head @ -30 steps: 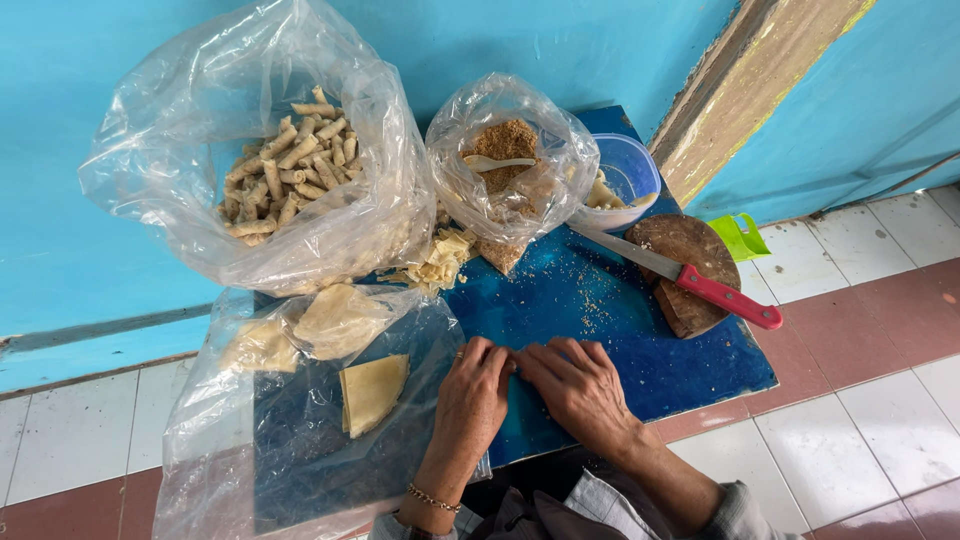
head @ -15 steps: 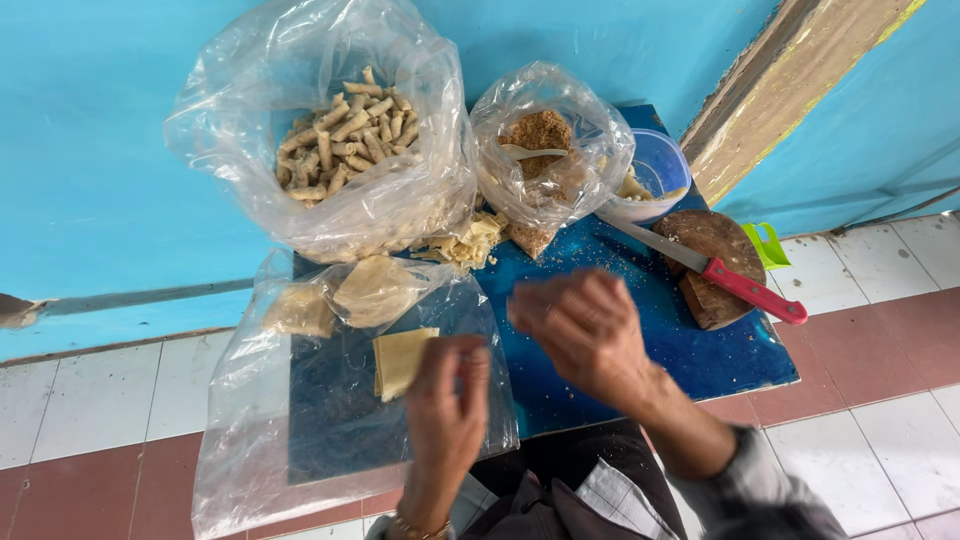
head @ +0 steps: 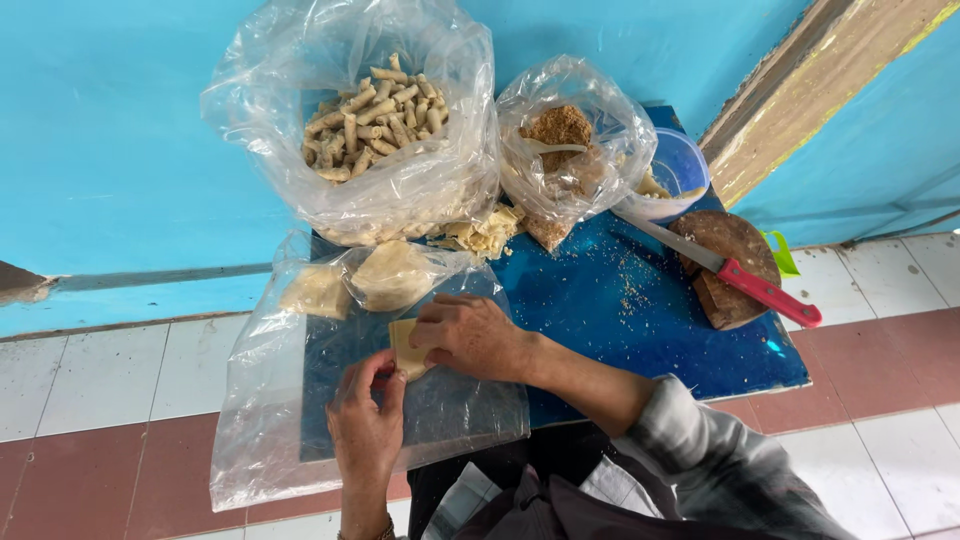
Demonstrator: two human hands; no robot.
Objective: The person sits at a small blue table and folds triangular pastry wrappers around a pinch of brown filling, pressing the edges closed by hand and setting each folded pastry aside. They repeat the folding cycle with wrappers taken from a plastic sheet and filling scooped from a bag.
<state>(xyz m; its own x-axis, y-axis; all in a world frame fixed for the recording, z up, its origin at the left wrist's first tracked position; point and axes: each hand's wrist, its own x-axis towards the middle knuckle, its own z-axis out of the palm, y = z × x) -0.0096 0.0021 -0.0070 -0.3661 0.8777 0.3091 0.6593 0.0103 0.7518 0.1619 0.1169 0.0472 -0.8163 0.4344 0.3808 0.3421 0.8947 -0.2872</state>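
A pale yellow square wrapper sheet (head: pixel 405 345) lies on a clear plastic sheet (head: pixel 270 440) spread over the left of a blue board (head: pixel 640 330). My right hand (head: pixel 470 335) reaches across from the right and its fingers rest on the wrapper's top right. My left hand (head: pixel 365 420) comes up from below and pinches the wrapper's lower left edge. Two more pale folded wrappers (head: pixel 390 275) sit just beyond, under the plastic.
A big clear bag of rolled pastry sticks (head: pixel 375 125) and a smaller bag of brown crumbly filling (head: pixel 560 130) with a spoon stand at the back. A blue tub (head: pixel 680 165), a round wooden block (head: pixel 725 265) and a red-handled knife (head: pixel 760 290) lie at the right.
Both hands were together at the board's middle, then lifted; now they have moved left onto the plastic sheet and taken hold of the yellow wrapper. The camera view has shifted too.
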